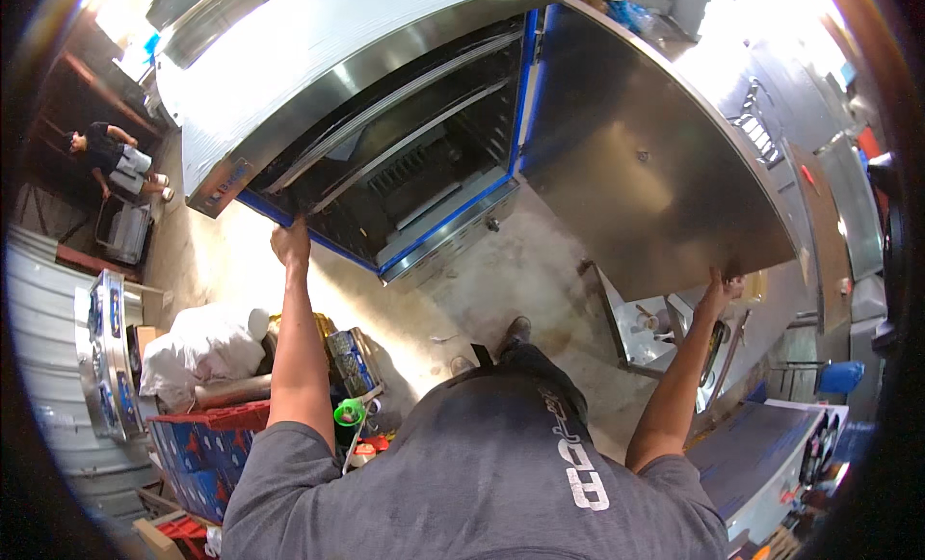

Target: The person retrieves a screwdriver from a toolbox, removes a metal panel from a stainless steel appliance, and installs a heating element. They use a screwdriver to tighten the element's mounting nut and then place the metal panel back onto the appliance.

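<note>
A stainless-steel cabinet [308, 40] stands directly in front of the person, its front opening toward them. Its stainless-steel door [646, 155] hangs wide open on the right, joined along the right side of the opening. Dark walls line the interior, crossed by long metal rails [405, 88], with a slotted panel [414, 165] deeper inside. Blue edging [453, 216] runs around the opening.

At lower left, a red-and-blue patterned box [198, 459] sits under a bulging white sack [217, 353]. At lower right lies a large box with a dark purple top [742, 454]. A metal-framed stand [626, 338] is on the concrete floor [540, 242], beneath the door's lower edge. Well apart at far left, another person [111, 155] in a dark top and light shorts is near a metal bin [125, 230].

The left hand [291, 244] is drawn in narrow against the cabinet's lower-left front corner, touching it beside the blue edging; its fingertips are hidden, so I cannot tell how firmly it grips. The right hand [723, 292] holds the door's lower edge near its free corner, closed around it.

Smaller still are the dark shoe [517, 331] on the floor, a bright green ring [349, 413] near the patterned box, and a dark knob [493, 226] on the cabinet's lower front.
</note>
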A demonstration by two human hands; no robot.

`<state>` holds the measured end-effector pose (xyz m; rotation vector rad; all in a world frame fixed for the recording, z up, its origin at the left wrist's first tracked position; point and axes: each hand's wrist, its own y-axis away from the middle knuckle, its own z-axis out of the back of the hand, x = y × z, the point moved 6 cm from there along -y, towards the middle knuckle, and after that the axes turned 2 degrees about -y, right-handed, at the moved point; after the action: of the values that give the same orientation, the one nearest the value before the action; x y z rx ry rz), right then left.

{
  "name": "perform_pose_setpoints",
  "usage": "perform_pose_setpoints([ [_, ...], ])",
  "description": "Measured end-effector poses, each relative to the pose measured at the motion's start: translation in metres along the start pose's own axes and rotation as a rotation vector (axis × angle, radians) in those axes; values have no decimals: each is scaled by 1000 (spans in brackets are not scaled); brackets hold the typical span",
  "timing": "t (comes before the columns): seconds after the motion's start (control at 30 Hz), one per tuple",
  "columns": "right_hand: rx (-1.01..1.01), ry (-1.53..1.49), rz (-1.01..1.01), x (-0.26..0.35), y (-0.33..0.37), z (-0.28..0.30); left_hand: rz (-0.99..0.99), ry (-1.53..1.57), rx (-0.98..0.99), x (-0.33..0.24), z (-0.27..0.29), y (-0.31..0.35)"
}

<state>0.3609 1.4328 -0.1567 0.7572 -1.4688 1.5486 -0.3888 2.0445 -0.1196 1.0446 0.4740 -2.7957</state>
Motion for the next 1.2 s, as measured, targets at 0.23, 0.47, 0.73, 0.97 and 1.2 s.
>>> perform_pose_setpoints([
  [0.23, 484, -126, -262, 44, 1, -12, 7, -117, -43, -29, 6, 35],
  [0.47, 569, 147, -45, 122, 149, -18, 73, -240, 50, -61, 14, 116],
  [0.73, 535, 125, 147, 208, 256, -40, 93, -274, -6, -68, 10, 209],
  [0.97, 662, -2, 158, 199, 230, -11, 31, -379, -75, -58, 44, 270],
  [1.2, 789, -16, 211, 165, 198, 32, 69, -292, -72, -28, 74, 334],
])
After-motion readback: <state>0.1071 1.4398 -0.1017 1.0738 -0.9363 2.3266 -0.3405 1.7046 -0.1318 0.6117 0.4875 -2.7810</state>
